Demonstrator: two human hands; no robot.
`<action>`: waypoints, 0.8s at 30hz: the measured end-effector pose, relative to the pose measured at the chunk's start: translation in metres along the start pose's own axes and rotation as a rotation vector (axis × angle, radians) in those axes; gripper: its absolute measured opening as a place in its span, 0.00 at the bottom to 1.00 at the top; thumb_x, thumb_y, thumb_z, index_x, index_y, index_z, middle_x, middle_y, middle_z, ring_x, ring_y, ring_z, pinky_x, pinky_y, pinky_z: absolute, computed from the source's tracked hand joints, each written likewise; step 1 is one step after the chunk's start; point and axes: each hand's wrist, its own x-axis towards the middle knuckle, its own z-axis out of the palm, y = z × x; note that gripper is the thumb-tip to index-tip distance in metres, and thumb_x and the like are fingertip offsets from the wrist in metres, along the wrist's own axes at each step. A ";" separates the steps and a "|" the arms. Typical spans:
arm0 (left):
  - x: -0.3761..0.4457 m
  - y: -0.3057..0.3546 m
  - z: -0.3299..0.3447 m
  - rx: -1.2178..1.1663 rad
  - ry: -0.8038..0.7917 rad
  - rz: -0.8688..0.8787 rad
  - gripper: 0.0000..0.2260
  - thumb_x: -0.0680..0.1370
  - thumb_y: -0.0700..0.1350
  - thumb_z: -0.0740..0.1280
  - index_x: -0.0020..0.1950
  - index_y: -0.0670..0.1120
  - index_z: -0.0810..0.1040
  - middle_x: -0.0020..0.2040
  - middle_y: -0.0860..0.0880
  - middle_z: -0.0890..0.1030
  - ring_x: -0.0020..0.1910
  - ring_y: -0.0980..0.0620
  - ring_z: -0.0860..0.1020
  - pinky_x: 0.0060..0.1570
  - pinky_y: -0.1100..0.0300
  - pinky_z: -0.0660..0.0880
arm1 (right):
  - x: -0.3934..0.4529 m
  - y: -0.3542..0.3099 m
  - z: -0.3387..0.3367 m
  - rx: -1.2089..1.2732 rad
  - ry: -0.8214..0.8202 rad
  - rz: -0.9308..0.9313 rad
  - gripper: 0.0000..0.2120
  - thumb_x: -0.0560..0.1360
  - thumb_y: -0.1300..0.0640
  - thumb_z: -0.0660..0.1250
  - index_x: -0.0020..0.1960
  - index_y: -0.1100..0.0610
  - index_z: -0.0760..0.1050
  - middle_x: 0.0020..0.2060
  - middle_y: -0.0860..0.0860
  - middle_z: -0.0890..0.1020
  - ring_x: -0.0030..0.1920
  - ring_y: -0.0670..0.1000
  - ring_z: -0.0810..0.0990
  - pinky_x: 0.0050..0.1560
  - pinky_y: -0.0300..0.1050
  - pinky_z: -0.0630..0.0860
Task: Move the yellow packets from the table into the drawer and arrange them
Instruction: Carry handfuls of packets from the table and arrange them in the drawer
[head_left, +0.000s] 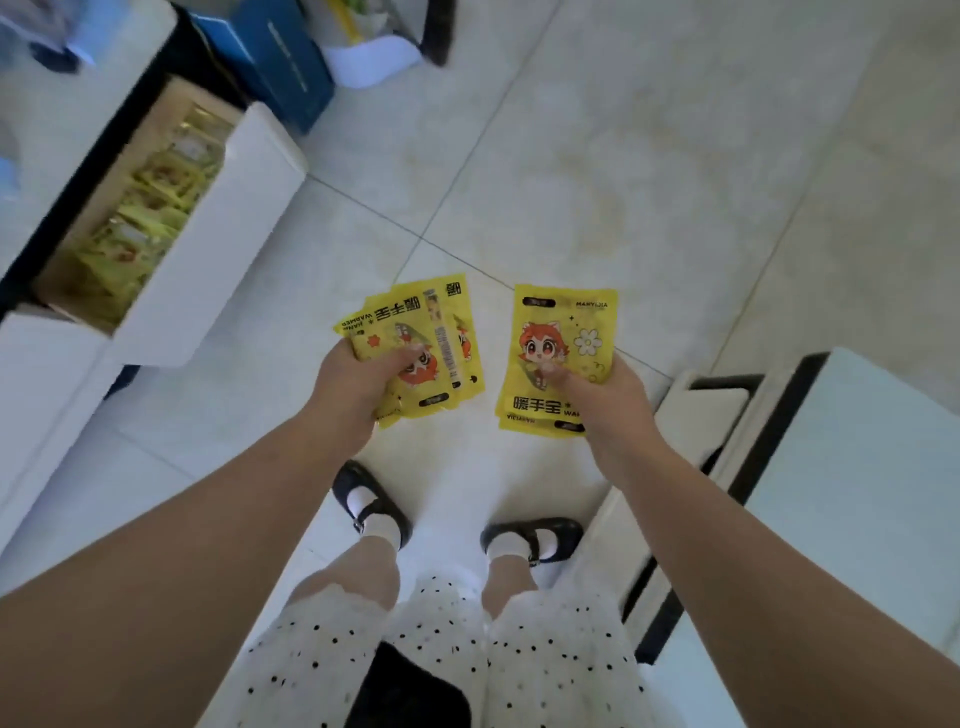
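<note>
Two outstretched arms, left hand (358, 376) gripping fanned yellow packets (415, 348), right hand (605, 400) pinching another stack (558, 353).

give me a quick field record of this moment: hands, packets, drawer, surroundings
left hand: left hand grips a fanned stack of yellow packets
right hand: right hand holds a second stack of yellow packets, cartoon side up
drawer: open drawer at upper left, already holding rows of yellow packets, blurred
position: both stacks held in the air above the tiled floor
other: blue box behind the drawer
</note>
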 end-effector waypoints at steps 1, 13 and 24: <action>0.003 0.002 -0.026 -0.035 0.024 -0.006 0.20 0.71 0.39 0.74 0.62 0.42 0.76 0.54 0.43 0.84 0.49 0.45 0.84 0.49 0.48 0.81 | 0.003 -0.001 0.026 -0.020 -0.033 0.013 0.14 0.69 0.58 0.75 0.53 0.50 0.78 0.49 0.51 0.85 0.50 0.54 0.84 0.56 0.60 0.79; 0.029 0.037 -0.280 -0.431 0.360 -0.088 0.18 0.72 0.39 0.73 0.60 0.42 0.77 0.52 0.44 0.84 0.45 0.48 0.85 0.37 0.56 0.82 | 0.030 -0.022 0.294 -0.372 -0.291 0.072 0.15 0.70 0.55 0.74 0.55 0.52 0.79 0.49 0.53 0.85 0.50 0.57 0.84 0.54 0.61 0.79; 0.139 0.105 -0.344 -0.599 0.521 -0.113 0.16 0.71 0.39 0.74 0.57 0.42 0.78 0.50 0.44 0.84 0.45 0.48 0.84 0.38 0.57 0.81 | 0.157 -0.113 0.444 -0.591 -0.456 -0.003 0.27 0.57 0.47 0.78 0.54 0.52 0.79 0.49 0.54 0.85 0.50 0.58 0.84 0.52 0.63 0.79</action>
